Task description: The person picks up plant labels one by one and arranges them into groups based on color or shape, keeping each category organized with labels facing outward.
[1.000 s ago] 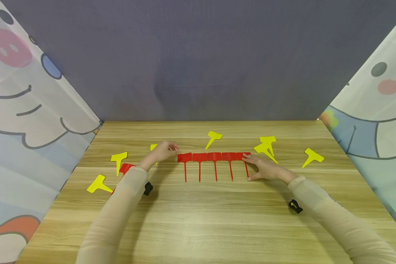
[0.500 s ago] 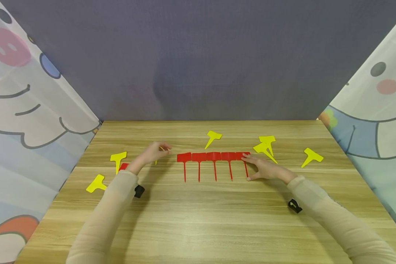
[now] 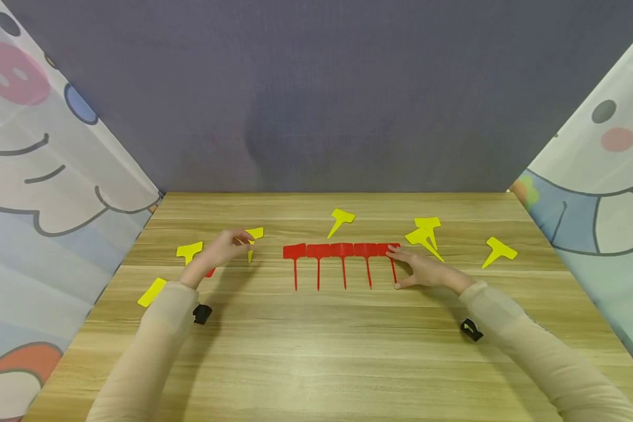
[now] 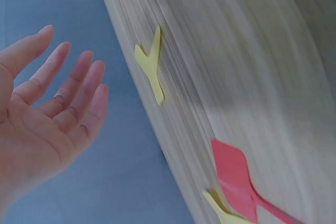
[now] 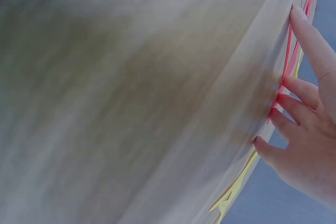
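Note:
Several red T-shaped plant labels (image 3: 341,250) lie side by side in a row mid-table, stems toward me. My right hand (image 3: 422,268) rests spread at the right end of it, fingertips on the rightmost red label (image 3: 385,247) and thumb by its stem. The right wrist view shows its fingertips (image 5: 279,98) down at the red edges. Left of the row, my left hand (image 3: 224,246) hovers above the table, empty, its fingers loosely bent in the left wrist view. Just beyond its fingertips lies a yellow plant label (image 3: 257,233). Another red label (image 3: 210,273) is mostly hidden beneath the left wrist.
More yellow labels lie scattered: one (image 3: 343,218) behind the row, two overlapping (image 3: 427,224) behind the right hand, one (image 3: 499,251) far right, and two (image 3: 190,250) at the left. A dark grey panel (image 3: 316,105) stands along the table's back edge.
My left hand has moved away from the row's left end, leftward, uncovering the yellow label behind it and covering more of the left-side labels. My right hand stays put.

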Tool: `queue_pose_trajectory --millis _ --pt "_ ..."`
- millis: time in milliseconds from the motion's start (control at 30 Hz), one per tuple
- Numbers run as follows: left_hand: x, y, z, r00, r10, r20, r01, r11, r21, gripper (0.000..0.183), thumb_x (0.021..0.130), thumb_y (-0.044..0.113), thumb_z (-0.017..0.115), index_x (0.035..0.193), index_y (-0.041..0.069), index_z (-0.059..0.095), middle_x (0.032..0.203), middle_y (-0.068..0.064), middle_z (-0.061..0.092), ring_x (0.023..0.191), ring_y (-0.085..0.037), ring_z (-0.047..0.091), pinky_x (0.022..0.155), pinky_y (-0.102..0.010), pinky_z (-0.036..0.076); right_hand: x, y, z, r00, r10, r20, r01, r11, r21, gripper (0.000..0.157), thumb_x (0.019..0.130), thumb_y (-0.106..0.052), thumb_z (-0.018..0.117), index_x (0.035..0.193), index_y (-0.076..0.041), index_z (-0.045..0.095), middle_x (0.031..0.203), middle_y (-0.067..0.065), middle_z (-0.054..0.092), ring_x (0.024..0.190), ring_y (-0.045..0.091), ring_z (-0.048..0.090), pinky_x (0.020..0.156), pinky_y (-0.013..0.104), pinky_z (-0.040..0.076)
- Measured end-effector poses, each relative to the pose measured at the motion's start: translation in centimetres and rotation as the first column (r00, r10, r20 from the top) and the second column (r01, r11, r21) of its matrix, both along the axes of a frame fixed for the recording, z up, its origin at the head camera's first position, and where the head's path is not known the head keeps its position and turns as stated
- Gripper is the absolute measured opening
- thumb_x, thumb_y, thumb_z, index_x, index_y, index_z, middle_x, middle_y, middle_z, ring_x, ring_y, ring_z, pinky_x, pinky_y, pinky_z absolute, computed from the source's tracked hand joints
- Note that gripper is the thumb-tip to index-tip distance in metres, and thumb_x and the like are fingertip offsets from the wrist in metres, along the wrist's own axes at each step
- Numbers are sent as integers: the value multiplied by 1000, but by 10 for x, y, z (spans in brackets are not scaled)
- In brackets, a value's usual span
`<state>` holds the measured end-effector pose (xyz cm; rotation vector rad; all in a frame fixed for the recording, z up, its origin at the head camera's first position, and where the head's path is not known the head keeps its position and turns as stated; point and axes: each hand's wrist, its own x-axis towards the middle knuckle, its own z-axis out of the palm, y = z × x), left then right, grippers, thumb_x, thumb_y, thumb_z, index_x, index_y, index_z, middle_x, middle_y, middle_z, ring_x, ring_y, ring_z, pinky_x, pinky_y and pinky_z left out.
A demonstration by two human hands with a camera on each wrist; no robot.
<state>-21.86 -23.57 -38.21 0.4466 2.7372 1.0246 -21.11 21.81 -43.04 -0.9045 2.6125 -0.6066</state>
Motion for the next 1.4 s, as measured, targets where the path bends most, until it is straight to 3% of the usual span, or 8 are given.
queue_pose_trajectory --millis 467,867,1267,1400 --pt "11 -30 -2 997 63 -45 -65 997 -31 34 87 17 57 110 -7 56 107 -25 56 92 -33 53 75 -41 47 1 2 -1 1000 -3 25 4 1000 -17 80 74 -32 70 134 5 32 141 23 23 126 43 21 98 55 24" --pt "23 -55 -7 992 108 -66 -112 992 -60 31 84 11 59 107 -10 55 103 -26 56 87 -34 54 73 -42 47 1 1 0 1000 -2 20 2 1000 -20 80 73 -31 71 133 6 33 141 23 23 126 43 21 98 55 24" --pt "30 -72 -8 994 105 -43 -110 984 -142 35 80 8 62 109 -10 55 105 -27 56 89 -36 54 62 -33 49 2 0 0 1000 -14 22 14 1000 -2 81 74 -34 70 134 3 32 142 22 22 127 43 20 98 55 24" --pt "31 -76 -8 996 70 -60 -80 977 -196 34 77 5 65 107 -10 56 103 -26 57 89 -39 53 66 -38 49 2 0 0 999 -17 29 17 1000 -2 81 74 -33 70 135 3 31 142 21 22 127 42 19 99 55 24"
